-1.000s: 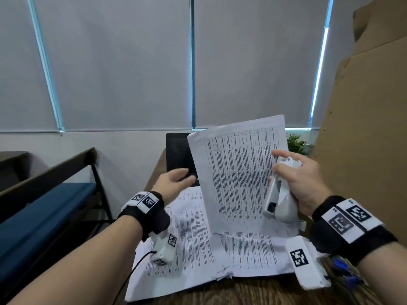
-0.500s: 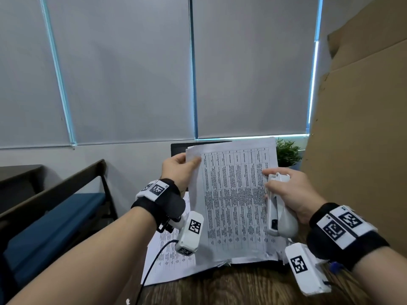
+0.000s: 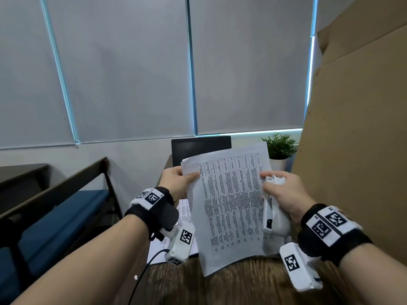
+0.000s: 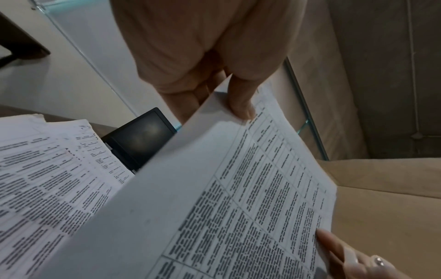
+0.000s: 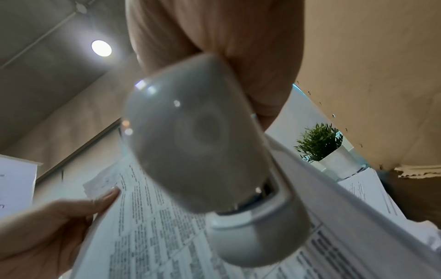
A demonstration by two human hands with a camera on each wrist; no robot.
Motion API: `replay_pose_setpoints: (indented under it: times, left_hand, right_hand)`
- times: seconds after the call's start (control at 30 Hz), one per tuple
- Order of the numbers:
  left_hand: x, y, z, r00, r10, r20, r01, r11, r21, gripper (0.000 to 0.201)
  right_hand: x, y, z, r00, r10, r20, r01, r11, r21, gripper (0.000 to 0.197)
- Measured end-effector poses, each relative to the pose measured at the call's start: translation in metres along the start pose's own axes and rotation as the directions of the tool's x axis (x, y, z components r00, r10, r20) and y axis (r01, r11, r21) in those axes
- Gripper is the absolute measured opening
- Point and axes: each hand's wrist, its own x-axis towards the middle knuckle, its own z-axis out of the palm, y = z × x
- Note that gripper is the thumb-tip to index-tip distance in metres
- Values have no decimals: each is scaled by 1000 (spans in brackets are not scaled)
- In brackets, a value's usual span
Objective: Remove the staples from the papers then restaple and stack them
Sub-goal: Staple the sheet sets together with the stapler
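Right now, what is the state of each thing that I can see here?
Held papers: lifted off the desk, upright, gripped at both side edges.
Left hand: pinches the papers' top left corner.
Right hand: grips the white stapler and touches the papers' right edge.
White stapler: held upright, off the desk.
Other papers: lying on the desk.
Black screen: dark.

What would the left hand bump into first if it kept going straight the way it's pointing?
Probably the dark screen behind the held papers. The left hand points away toward it, though depth is hard to judge.
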Motion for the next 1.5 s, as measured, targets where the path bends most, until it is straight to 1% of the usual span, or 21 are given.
replay_pose_setpoints:
  times: [0.1,0.23,0.27,0.33,0.4,0.47,0.53,0.6,0.67,0.87,0.9,0.97,1.0,1.03,1.13,1.2,1.27,1.33,1.4,1.43,1.5]
  left_hand:
    - [1,-3,-1,998,-8,-59,5,999,-40,4]
    - [3,-11,-4,983,-52,-176,27,990,-139,18]
    - [4,-14,-6,983,-86,-162,65,990,-127,18]
    - [-1,-19,-11,979,-201,-9,201,980,-1,10]
    - [-2,-32,-19,927,-341,157,297,922,248,17]
    - [3,-47,-27,888,-416,197,309,856,414,26]
    - [13,-59,-34,897,-417,148,309,830,465,24]
    - [32,-69,-43,926,-371,66,280,794,539,26]
    - [51,-76,-54,951,-307,-20,239,698,675,29]
    - [87,-95,-79,935,-308,-176,313,483,818,28]
    - [91,-100,-79,935,-302,-188,312,439,843,34]
    - [100,-111,-78,925,-314,-214,331,385,862,63]
    - [105,-116,-77,924,-321,-209,321,354,878,78]
    - [107,-119,-76,927,-328,-184,292,317,903,85]
    - [104,-114,-59,937,-346,-51,120,182,976,70]
    - [103,-112,-44,938,-344,48,8,158,987,56]
    - [102,-109,-28,944,-304,130,-78,176,981,47]
    - [101,-103,-13,934,-281,220,-147,260,954,49]
    - [100,-100,2,885,-334,324,-217,320,922,60]
    - [99,-101,8,847,-391,361,-248,310,918,68]
    - [99,-109,16,763,-523,379,-304,227,925,82]
  right_hand:
    - [-3,-2,-2,998,14,65,-7,994,-108,26]
    - [-11,4,-2,966,122,228,-69,972,-225,23]
    - [-11,8,-3,965,136,222,-85,971,-225,23]
    - [-8,16,0,968,170,182,-138,974,-177,23]
    - [0,24,5,971,193,144,-181,979,-98,25]
    - [10,32,13,970,209,127,-202,977,-68,26]
    - [19,35,22,963,208,172,-193,976,-101,25]
    - [26,38,33,953,206,223,-171,971,-168,25]
    - [35,42,43,948,212,235,-156,959,-238,26]
    - [64,66,63,964,199,178,-134,937,-322,24]
    - [68,71,63,970,187,156,-128,936,-329,23]
    - [75,78,63,983,147,105,-107,942,-317,22]
    - [79,82,63,989,122,80,-92,947,-309,23]
    - [83,84,62,994,90,56,-69,951,-303,24]
    - [91,89,60,1000,29,1,-27,951,-308,22]
    - [91,92,60,1000,17,0,-16,949,-316,20]
    - [89,96,61,999,6,32,5,944,-329,17]
    - [87,99,61,996,-7,90,38,939,-341,13]
    - [86,100,60,986,-4,167,69,918,-391,11]
    - [85,101,60,979,2,203,84,906,-416,10]
    - [84,103,60,964,4,266,112,901,-418,11]
